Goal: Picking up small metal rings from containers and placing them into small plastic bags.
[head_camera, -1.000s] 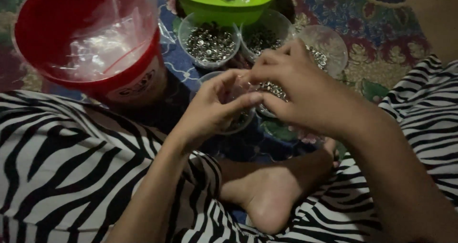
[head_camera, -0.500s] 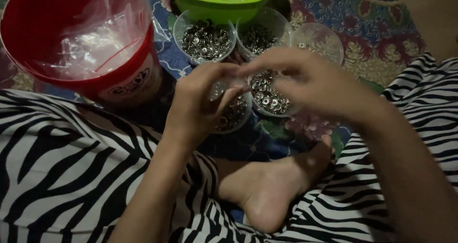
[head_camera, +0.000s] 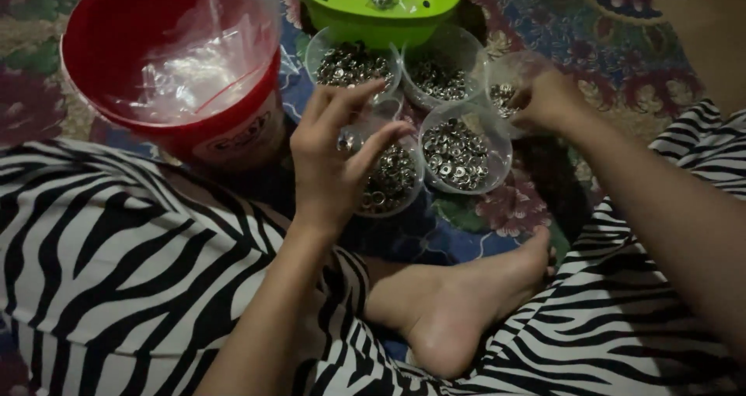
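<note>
Left hand (head_camera: 330, 159), raised above the near clear cup (head_camera: 388, 180), pinches a small shiny metal piece (head_camera: 346, 141) between thumb and forefinger, the other fingers loosely spread. Right hand (head_camera: 544, 101) reaches to the far right cup (head_camera: 505, 93), fingers curled at its rim; whether it grips anything cannot be told in the dim view. Five clear plastic cups of small metal rings and studs cluster on the patterned floor mat (head_camera: 622, 46): two far ones (head_camera: 353, 58) (head_camera: 443, 73) just beside the green bowl (head_camera: 388, 11), one central (head_camera: 465, 149). A red bucket (head_camera: 167, 77), lined with a clear plastic bag (head_camera: 206, 54), stands at the left. Zebra-striped fabric (head_camera: 116, 272) covers the person's legs; a bare foot (head_camera: 466, 303) lies near.
</note>
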